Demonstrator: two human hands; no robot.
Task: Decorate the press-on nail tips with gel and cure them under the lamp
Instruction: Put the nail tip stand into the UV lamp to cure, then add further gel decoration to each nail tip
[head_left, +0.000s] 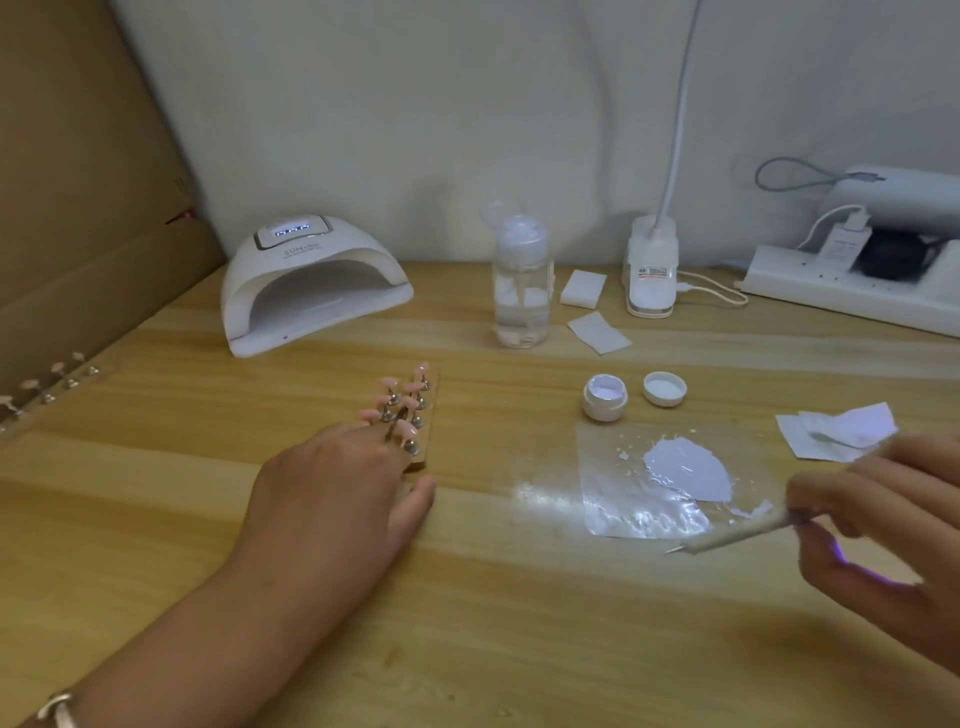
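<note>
Several pink nail tips stand on metal pegs in a small wooden holder at the table's middle. My left hand lies at the holder's near end, fingers round it and thumb by its front edge. My right hand pinches a thin nail brush whose tip points left, just in front of a foil sheet smeared with pale lilac gel. An open white gel jar and its lid sit behind the foil. The white curing lamp stands at the back left, display lit.
A clear pump bottle, white wipes, a clip lamp base and a power strip line the back. More wipes lie at the right. A second nail holder sits by the cardboard at left.
</note>
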